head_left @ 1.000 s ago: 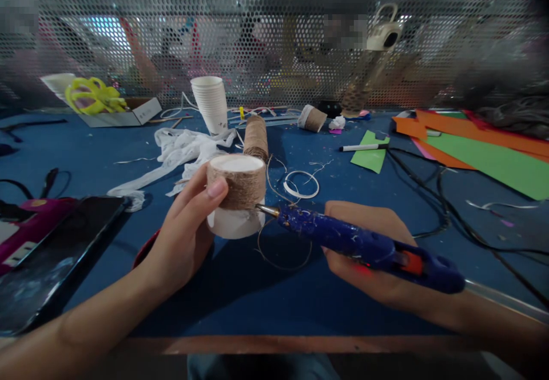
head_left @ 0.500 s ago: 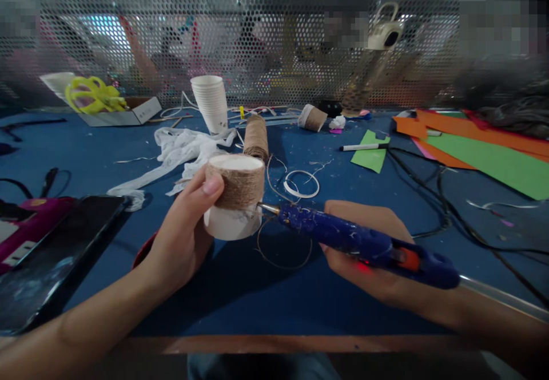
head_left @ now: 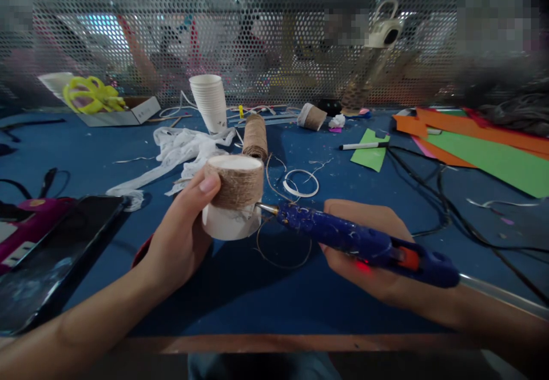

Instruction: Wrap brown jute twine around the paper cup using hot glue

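The upturned paper cup [head_left: 234,197] sits in mid-frame just above the blue table [head_left: 240,288], its upper half wound in brown twine and its lower white band bare; the left hand [head_left: 182,237] grips it from the left side, the thumb [head_left: 206,188] pressed on the twine near the top while the other fingers curl behind it out of sight; the fingers are closed snugly on the cup. At the cup's right flank, where twine meets white paper, the metal nozzle of the blue glue gun [head_left: 364,245] touches or nearly touches the wall; the right hand [head_left: 364,254] is wrapped under and around the gun's body, fingers closed on it. A loose strand of twine loops on the table below the nozzle; behind the cup stands a twine spool [head_left: 255,137], and farther back a stack of white cups [head_left: 210,102]; a dark tablet [head_left: 51,254] lies at the left; a marker [head_left: 362,146] rests by green paper [head_left: 371,152] to the right.
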Motion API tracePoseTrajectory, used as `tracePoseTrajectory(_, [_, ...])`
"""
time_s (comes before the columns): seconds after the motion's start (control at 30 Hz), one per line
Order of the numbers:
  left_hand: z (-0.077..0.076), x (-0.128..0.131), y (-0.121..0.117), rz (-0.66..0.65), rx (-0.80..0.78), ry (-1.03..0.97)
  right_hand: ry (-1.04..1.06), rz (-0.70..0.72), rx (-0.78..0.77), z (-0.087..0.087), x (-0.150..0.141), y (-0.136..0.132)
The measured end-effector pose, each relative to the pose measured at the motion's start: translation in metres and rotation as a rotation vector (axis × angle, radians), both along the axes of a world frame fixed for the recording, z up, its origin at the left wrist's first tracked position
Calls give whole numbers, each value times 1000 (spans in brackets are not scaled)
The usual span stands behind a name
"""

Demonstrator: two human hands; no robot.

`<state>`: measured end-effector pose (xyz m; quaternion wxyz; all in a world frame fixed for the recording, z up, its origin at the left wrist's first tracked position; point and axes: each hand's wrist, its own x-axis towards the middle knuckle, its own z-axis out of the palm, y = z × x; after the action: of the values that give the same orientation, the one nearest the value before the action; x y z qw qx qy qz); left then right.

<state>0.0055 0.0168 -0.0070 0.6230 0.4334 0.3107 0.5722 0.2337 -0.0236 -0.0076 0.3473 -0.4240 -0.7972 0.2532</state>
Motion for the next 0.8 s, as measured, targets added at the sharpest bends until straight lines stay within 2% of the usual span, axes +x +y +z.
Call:
tracePoseTrajectory(0.33, [-1, -1, 0, 7, 16, 53, -36, 1, -5, 1, 0, 1])
tracePoseTrajectory(0.5, [-3, -1, 1, -25, 10, 11, -37, -4, -8, 2, 0, 0])
tracePoseTrajectory(0.8, [5, 3, -1, -3, -29, -24, -16, -13, -1, 1, -1, 1])
